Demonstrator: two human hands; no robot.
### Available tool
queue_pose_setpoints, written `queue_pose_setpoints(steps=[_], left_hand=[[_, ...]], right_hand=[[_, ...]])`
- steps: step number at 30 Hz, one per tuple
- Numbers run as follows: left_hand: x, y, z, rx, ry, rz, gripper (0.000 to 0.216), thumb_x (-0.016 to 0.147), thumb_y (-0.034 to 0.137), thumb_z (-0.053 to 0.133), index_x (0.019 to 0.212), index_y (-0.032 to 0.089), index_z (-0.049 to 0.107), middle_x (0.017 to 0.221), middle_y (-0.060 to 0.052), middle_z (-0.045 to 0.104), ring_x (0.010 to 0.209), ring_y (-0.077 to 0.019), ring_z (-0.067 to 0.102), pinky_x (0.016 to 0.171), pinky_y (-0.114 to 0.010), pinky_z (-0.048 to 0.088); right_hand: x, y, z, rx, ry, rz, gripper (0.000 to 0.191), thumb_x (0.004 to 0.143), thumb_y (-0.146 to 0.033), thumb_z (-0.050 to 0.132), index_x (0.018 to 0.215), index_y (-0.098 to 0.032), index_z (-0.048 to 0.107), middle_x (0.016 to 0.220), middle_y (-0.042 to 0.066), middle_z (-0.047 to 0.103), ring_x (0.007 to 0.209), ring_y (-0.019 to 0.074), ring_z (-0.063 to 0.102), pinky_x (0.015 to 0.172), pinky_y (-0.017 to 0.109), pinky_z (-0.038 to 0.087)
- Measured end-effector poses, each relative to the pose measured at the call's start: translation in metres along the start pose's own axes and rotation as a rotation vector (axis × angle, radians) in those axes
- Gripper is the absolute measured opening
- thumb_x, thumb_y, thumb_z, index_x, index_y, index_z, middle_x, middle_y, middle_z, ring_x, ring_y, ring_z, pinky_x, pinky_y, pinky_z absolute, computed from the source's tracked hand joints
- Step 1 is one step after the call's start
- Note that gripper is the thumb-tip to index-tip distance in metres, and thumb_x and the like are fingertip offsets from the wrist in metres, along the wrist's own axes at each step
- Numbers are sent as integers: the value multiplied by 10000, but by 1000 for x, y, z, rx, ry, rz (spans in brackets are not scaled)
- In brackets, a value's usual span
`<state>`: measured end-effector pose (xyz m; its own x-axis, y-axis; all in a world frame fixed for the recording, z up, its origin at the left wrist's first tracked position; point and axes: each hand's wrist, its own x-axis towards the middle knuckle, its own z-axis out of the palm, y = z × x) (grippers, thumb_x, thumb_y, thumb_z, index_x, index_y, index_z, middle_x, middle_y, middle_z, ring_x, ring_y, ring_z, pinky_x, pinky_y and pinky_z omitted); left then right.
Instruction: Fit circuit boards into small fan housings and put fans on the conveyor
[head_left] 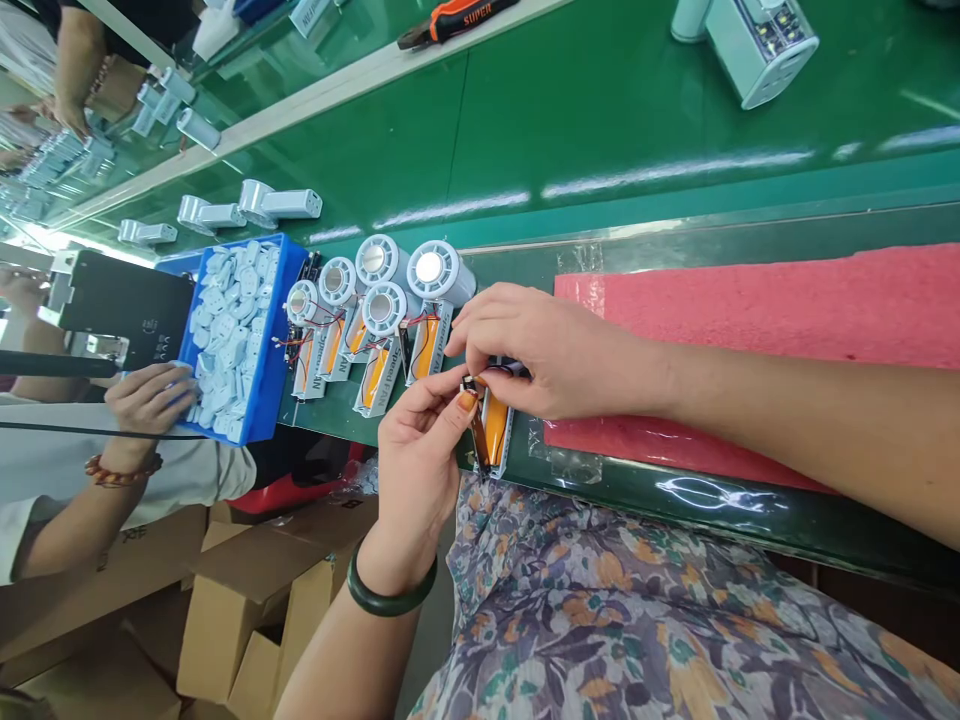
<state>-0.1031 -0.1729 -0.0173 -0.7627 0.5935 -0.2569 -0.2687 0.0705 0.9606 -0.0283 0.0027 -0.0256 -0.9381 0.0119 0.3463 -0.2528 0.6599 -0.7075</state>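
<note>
An opened handheld fan with an orange battery [496,428] in its handle lies at the table's front edge, under both hands. My left hand [424,440] is closed in a pinch on a narrow dark circuit board [479,440] beside the battery. From above, my right hand [525,350] curls over the fan's head end, thumb and fingers drawn together close to the board's top. What its fingertips grip is hidden, and so is most of the fan head. To the left stand several opened fans [384,308] with round pale heads, orange batteries and thin red and black wires.
A blue bin [262,340] full of small pale parts stands left, with a co-worker's hand [152,398] at its edge. A pink foam sheet [750,300] lies right. Pliers [457,20] and a pale fan body [761,50] lie farther back. Cardboard boxes [247,600] stand below.
</note>
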Motion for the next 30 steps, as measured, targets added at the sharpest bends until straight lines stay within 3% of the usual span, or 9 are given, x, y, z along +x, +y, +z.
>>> queue_pose_setpoints(steps=[11, 16, 22, 30], left_hand=[[0, -2, 5, -7, 3, 11, 309, 650, 298, 950, 917, 228, 810, 902, -15, 759, 794, -108, 662, 758, -207, 544], [3, 1, 2, 9, -24, 1, 311, 623, 298, 967, 887, 228, 817, 867, -5, 749, 773, -92, 647, 725, -178, 530], [4, 1, 2, -68, -11, -74, 341, 577, 299, 984, 872, 242, 823, 833, 12, 744, 665, -61, 604, 597, -145, 483], [1, 2, 1, -39, 14, -70, 351, 579, 307, 990, 883, 239, 829, 908, -13, 787, 735, -90, 657, 666, -181, 524]], right_hand=[[1, 5, 2, -12, 0, -74, 122, 837, -95, 532, 798, -209, 552, 1033, 96, 692, 1091, 246, 575, 938, 397, 454], [1, 2, 3, -45, 12, -19, 140, 828, -73, 511, 793, -205, 546, 1018, 103, 688, 1081, 248, 573, 926, 395, 449], [2, 6, 1, -32, -17, -50, 111, 878, -133, 523, 822, -212, 578, 1042, 82, 694, 1073, 240, 575, 910, 398, 430], [0, 5, 1, -60, -13, -21, 103, 898, -151, 535, 858, -198, 618, 1111, 96, 710, 1124, 257, 585, 958, 424, 436]])
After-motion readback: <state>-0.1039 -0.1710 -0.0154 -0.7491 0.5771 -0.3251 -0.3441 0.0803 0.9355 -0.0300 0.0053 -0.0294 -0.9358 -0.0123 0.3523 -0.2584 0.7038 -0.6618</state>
